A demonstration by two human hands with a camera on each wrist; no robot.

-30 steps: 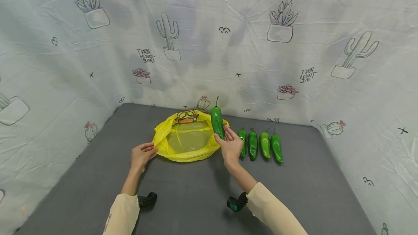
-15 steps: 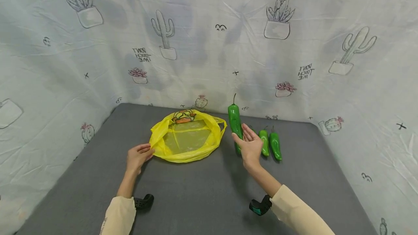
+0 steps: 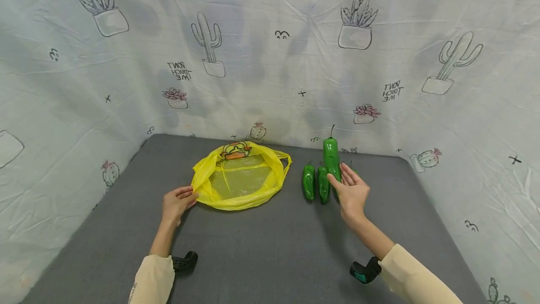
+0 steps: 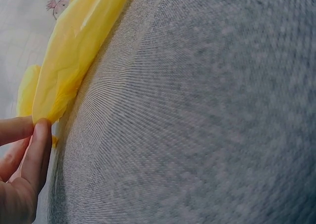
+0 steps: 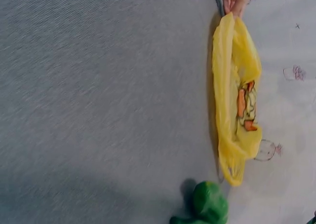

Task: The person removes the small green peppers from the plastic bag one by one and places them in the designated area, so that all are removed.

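My left hand [image 3: 177,204] pinches the left rim of a yellow plastic bag [image 3: 242,204], which lies with its mouth spread. In the left wrist view, thumb and fingertips grip a fold of the yellow bag [image 4: 74,56]. Held upright in my right hand [image 3: 354,196] is a long green chili pepper [image 3: 331,154], its thin stem pointing up. The pepper hangs over a row of green peppers to the right of the bag. Two of them, the leftmost pepper [image 3: 309,182] and its neighbour [image 3: 323,184], show well; the others are mostly hidden behind the hand and held pepper.
Everything lies on a grey cloth-covered table [image 3: 270,257]. A pale curtain [image 3: 261,60] with printed cacti surrounds its back and sides. A black wrist device [image 3: 366,270] is worn on the right arm, and a similar black device [image 3: 185,262] on the left.
My right hand has carried the green pepper rightward, from in front of the bag's right edge to over the pepper row. My left hand keeps its pinch on the bag.
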